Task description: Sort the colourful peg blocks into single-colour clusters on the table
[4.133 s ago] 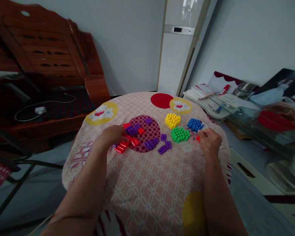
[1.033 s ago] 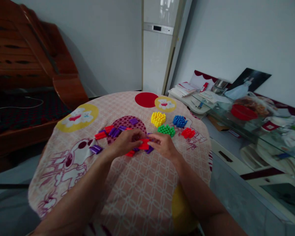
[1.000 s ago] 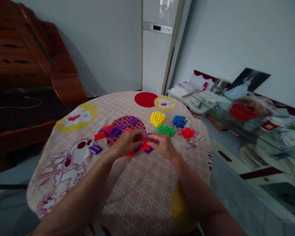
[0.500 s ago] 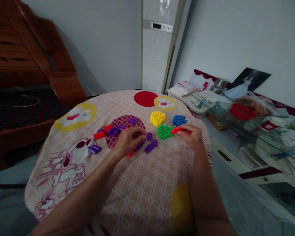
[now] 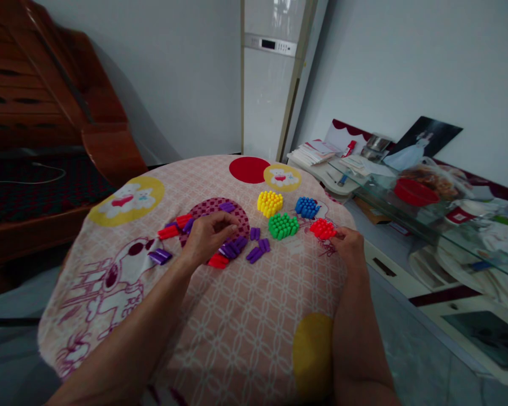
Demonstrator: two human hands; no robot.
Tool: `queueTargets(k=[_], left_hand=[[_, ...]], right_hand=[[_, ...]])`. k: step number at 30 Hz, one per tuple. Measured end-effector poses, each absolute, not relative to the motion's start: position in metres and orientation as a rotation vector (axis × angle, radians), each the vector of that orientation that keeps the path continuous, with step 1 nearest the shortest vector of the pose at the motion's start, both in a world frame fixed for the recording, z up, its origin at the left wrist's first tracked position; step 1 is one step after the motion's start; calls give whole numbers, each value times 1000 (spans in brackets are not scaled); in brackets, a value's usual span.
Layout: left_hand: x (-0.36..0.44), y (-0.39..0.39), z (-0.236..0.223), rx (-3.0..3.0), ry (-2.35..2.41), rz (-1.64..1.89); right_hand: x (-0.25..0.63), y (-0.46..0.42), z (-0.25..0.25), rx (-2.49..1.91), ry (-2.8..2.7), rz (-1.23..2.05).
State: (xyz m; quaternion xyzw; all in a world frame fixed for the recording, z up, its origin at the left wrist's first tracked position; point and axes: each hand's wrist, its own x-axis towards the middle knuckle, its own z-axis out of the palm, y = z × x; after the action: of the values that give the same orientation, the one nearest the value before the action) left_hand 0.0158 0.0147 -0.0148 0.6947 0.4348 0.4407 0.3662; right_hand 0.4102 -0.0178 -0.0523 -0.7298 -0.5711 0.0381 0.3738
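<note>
A round table under a pink patterned cloth (image 5: 245, 316) carries small plastic pegs. Sorted upright clusters stand at the far right: yellow (image 5: 270, 203), blue (image 5: 307, 207), green (image 5: 283, 225) and red (image 5: 322, 228). Loose purple pegs (image 5: 258, 252) and loose red pegs (image 5: 218, 261) lie mixed near the middle. My left hand (image 5: 207, 237) hovers over this loose pile with fingers and thumb curled into a pinch; what it grips is hidden. My right hand (image 5: 349, 245) rests curled just right of the red cluster, with nothing visible in it.
More purple pegs (image 5: 160, 256) and red pegs (image 5: 169, 231) lie left of the pile. A dark wooden bench (image 5: 46, 113) stands at the left, a tall white appliance (image 5: 266, 73) behind the table. A glass side table with a red bowl (image 5: 412, 192) and papers (image 5: 317, 152) is at the right.
My right hand carried a red peg from the middle pile to the red cluster and now sits beside it without the peg. My left hand stayed over the loose pile.
</note>
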Motion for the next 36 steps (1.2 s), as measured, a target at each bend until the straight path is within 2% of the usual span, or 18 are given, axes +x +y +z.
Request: queueTargets(k=[4, 9, 12, 16, 25, 28, 31, 34, 36], left_hand=[[-4, 24, -14, 1775, 1303, 1261], [-49, 46, -26, 1759, 1874, 1380], [-69, 55, -37, 1797, 2108, 1197], [-75, 60, -49, 1980, 2149, 778], [-86, 65, -62, 2191, 2125, 498], [-82, 62, -55, 2190, 2045, 594], [-72, 56, -42, 2093, 2018, 899], [-52, 46, -28, 1946, 1762, 1240], [-29, 36, -21, 1837, 1464, 1302]], right_hand=[[415, -15, -60, -1889, -1434, 97], [424, -14, -66, -1916, -1316, -70], [424, -13, -65, -1867, -1197, -237], [404, -12, -58, -1669, -1219, -354], [348, -6, -50, -1424, -1489, -310], [336, -6, -47, -1397, -1555, -280], [318, -9, -43, -1387, -1620, -149], [294, -12, -41, -1336, -1665, 171], [278, -14, -42, -1248, -1662, 427]])
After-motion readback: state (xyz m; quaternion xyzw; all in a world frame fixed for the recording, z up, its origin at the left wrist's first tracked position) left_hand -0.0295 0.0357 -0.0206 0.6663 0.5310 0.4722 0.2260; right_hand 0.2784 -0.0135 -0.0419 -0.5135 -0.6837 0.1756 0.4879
